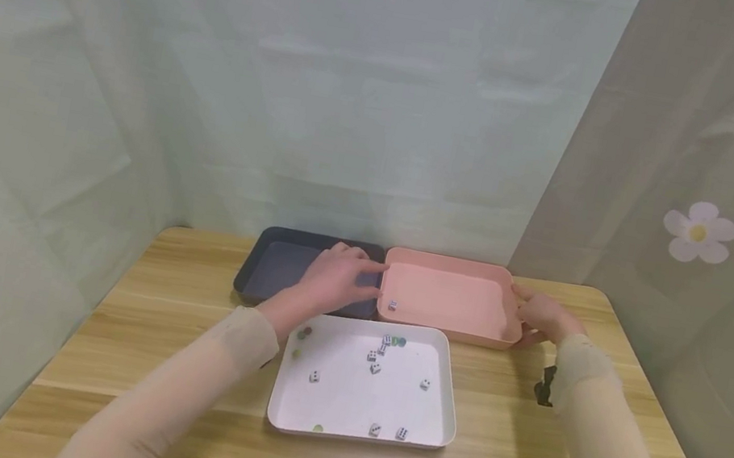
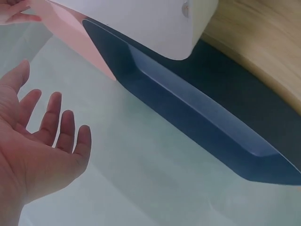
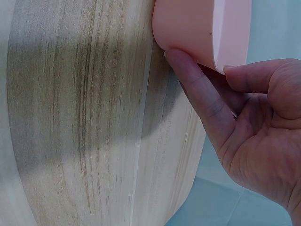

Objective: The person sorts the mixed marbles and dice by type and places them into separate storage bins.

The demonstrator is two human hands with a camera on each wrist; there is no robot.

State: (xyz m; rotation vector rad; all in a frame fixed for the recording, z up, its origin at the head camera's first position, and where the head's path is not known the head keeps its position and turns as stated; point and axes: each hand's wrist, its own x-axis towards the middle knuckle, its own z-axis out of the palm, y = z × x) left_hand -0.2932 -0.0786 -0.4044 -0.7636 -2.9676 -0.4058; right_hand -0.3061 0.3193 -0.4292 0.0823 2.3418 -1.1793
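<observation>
A pink tray (image 1: 446,300) lies at the back of the table with a single small die (image 1: 393,306) in its near left corner. My right hand (image 1: 543,316) grips this tray's right end; in the right wrist view the thumb (image 3: 251,76) is at the rim and the index finger (image 3: 200,89) reaches the wall's lower corner. Above the dark blue tray (image 1: 275,266), my left hand (image 1: 338,277) spreads its fingers toward the pink tray's left edge. Nothing is in the left palm in the left wrist view.
In front stands a white tray (image 1: 345,397) holding several dice (image 1: 315,376) and a few coloured round pieces, including a green one (image 1: 319,428). A small black object (image 1: 544,387) is by the right sleeve. Pale curtains (image 1: 375,99) hang behind the wooden table (image 1: 176,310).
</observation>
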